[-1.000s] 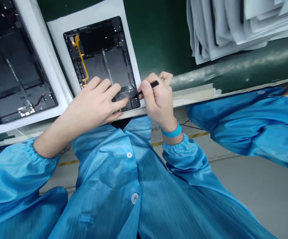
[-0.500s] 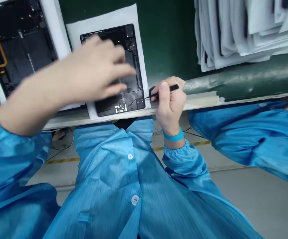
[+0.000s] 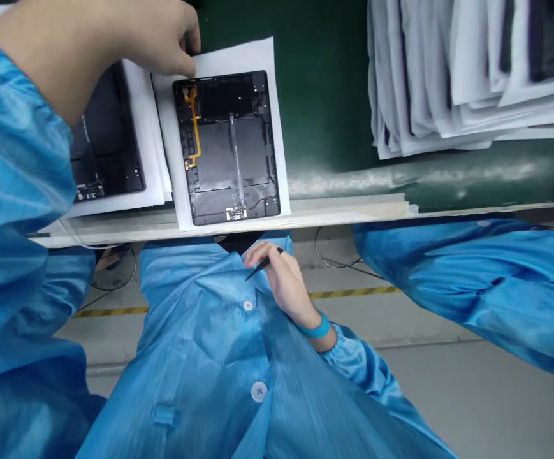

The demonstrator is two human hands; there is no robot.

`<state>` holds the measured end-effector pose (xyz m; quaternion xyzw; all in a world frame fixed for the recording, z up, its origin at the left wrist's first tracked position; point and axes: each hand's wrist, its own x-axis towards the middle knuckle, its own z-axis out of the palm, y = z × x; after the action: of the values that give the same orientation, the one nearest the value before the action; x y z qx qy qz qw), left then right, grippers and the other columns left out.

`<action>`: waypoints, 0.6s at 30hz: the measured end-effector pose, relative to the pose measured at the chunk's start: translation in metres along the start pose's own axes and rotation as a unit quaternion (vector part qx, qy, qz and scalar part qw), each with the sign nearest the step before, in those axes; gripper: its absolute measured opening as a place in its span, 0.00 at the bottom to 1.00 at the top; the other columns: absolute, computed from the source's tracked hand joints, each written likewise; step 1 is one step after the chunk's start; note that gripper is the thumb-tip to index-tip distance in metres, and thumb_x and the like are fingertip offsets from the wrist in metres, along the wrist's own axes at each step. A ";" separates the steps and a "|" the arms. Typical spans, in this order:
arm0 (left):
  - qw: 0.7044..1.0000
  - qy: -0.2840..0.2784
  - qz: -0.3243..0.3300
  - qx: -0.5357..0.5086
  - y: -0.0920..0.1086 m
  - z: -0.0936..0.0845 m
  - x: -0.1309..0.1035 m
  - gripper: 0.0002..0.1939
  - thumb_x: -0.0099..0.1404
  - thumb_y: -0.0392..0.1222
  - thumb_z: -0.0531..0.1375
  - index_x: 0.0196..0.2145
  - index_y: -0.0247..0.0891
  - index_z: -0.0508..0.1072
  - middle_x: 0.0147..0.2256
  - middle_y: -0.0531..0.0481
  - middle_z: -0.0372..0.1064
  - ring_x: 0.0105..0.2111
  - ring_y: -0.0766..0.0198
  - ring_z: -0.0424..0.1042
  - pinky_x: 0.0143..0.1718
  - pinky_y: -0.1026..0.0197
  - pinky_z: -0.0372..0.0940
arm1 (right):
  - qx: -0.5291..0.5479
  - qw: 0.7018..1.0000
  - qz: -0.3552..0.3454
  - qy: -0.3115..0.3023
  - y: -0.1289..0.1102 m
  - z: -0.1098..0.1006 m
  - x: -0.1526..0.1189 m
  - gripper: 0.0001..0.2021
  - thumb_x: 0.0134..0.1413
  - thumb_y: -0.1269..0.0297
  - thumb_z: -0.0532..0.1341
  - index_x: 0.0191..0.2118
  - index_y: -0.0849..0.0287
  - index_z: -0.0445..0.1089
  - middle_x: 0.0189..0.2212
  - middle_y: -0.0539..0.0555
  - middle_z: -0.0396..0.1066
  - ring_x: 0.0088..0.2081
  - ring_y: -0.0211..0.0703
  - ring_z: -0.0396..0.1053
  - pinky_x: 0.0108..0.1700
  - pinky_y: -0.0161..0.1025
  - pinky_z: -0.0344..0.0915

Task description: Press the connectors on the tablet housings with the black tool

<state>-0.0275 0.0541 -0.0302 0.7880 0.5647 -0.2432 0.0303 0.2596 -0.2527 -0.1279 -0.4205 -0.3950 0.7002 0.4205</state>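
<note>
A tablet with its back off (image 3: 219,153), showing a battery, an orange flex cable and a small circuit board, lies on a white sheet (image 3: 280,159) at the table's front edge. My left hand (image 3: 157,35) is at the sheet's upper left, thumb at the tablet's top edge, fingers bent but apart from the thumb. I see nothing between them. Below the table edge, in front of my blue smock, my right hand (image 3: 284,284) is closed around thin black tweezers (image 3: 263,264), tip pointing down left.
Another opened tablet (image 3: 114,143) lies on white sheets to the left, partly behind my forearm. A layered stack of white sheets (image 3: 415,83) with dark panels stands on the green mat (image 3: 324,95) at right. A co-worker's blue sleeve (image 3: 453,280) is at far right.
My left hand has moved up and left from over the tablet, uncovering its insides. My right hand, with the tweezers, has drawn back from the tablet's lower right corner to below the table edge.
</note>
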 end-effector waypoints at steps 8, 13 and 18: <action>0.999 -0.014 -0.029 -0.025 0.005 -0.004 -0.005 0.29 0.86 0.58 0.53 0.68 0.37 0.80 0.52 0.51 0.79 0.41 0.64 0.70 0.59 0.56 0.73 | -0.015 0.998 0.044 -0.030 0.003 0.010 0.011 0.27 0.75 0.30 0.59 0.51 0.45 0.87 0.56 0.53 0.86 0.58 0.51 0.82 0.65 0.50 0.75; 0.999 -0.016 -0.032 -0.025 0.006 -0.002 -0.008 0.32 0.88 0.60 0.49 0.70 0.36 0.78 0.53 0.49 0.78 0.47 0.60 0.75 0.61 0.53 0.73 | -0.110 0.993 -0.035 -0.001 -0.012 0.004 0.009 0.29 0.78 0.33 0.57 0.46 0.48 0.87 0.42 0.54 0.86 0.44 0.46 0.82 0.50 0.45 0.78; 0.997 -0.013 -0.012 -0.075 0.006 0.000 -0.009 0.27 0.87 0.51 0.53 0.69 0.29 0.77 0.56 0.49 0.75 0.61 0.49 0.75 0.71 0.42 0.67 | -0.262 0.933 -0.227 0.093 -0.045 -0.018 0.043 0.25 0.82 0.42 0.57 0.40 0.52 0.82 0.34 0.50 0.79 0.33 0.38 0.77 0.38 0.40 0.74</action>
<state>-0.0246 0.0443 -0.0281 0.7732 0.5907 -0.2108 0.0936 0.2753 -0.1941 -0.1044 -0.4785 -0.6083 0.4157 0.4778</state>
